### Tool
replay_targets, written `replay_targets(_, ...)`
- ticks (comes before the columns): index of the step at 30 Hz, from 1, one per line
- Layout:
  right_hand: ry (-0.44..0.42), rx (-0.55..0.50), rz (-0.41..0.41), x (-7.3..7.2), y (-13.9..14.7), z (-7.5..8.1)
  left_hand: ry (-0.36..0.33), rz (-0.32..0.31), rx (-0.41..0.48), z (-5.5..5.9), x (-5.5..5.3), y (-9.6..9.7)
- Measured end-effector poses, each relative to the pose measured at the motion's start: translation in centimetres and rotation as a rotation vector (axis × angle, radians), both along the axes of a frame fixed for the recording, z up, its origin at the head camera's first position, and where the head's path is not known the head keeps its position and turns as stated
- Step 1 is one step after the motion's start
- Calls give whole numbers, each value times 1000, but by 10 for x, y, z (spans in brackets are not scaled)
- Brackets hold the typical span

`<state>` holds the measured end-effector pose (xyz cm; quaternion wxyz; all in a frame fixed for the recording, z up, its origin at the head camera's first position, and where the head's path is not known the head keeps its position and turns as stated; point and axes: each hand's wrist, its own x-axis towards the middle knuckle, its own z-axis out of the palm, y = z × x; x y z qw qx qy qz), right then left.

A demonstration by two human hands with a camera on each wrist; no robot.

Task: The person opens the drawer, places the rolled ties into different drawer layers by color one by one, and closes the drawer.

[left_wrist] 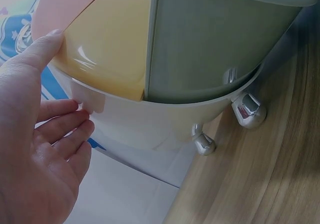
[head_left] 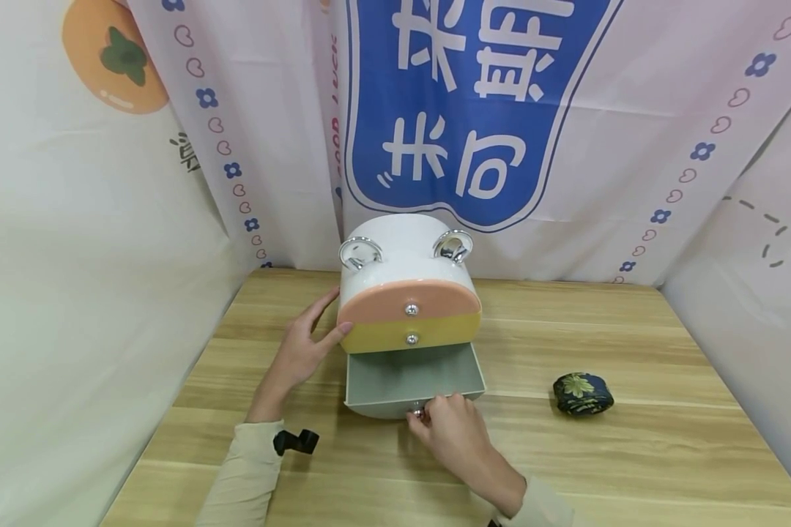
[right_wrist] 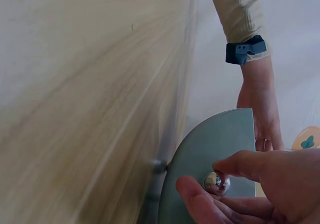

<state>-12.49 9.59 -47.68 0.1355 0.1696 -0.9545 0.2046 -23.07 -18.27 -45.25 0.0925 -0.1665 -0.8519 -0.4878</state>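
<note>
A small rounded storage box (head_left: 405, 256) with a white shell stands at the table's middle, with a pink drawer front (head_left: 382, 304) above a yellow one (head_left: 376, 337). Its grey-green bottom drawer (head_left: 395, 369) is pulled out, and nothing shows inside. My right hand (head_left: 458, 435) pinches that drawer's round silver knob (right_wrist: 216, 183) between thumb and fingers. Against the box's left side rests my left hand (head_left: 301, 348), thumb on the front edge by the yellow drawer. In the left wrist view its fingers (left_wrist: 65, 129) lie along the white shell, slightly bent.
A rolled dark cloth bundle (head_left: 583, 394) with a yellow-green leaf pattern lies on the wooden table (head_left: 633, 468) to the right. Two silver rings (head_left: 361, 253) stick up from the box's top. Printed curtains (head_left: 290, 146) hang behind and at both sides.
</note>
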Motion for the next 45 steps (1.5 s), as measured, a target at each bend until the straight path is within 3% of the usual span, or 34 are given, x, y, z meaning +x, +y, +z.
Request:
replay_targets(10,-44,-10,20,2,1,-1,2,-4,7,1,1,0)
replay_targets(18,-223,-128,181,1,19,-2,5,-3,1,0,1,-1)
replay_targets(22,-279,-128,249,0,38,-2,7,-3,2,1,2,-1)
replay_targets(32,-289,-46,412,-10,116,16,4,-6,9,0,3,0)
replay_targets(37,-278,-5,356,-15,157,34,-2,-1,12,0,3,1)
replay_targets(45,-171,74,210,-24,209,51,-6,6,6,0,2,0)
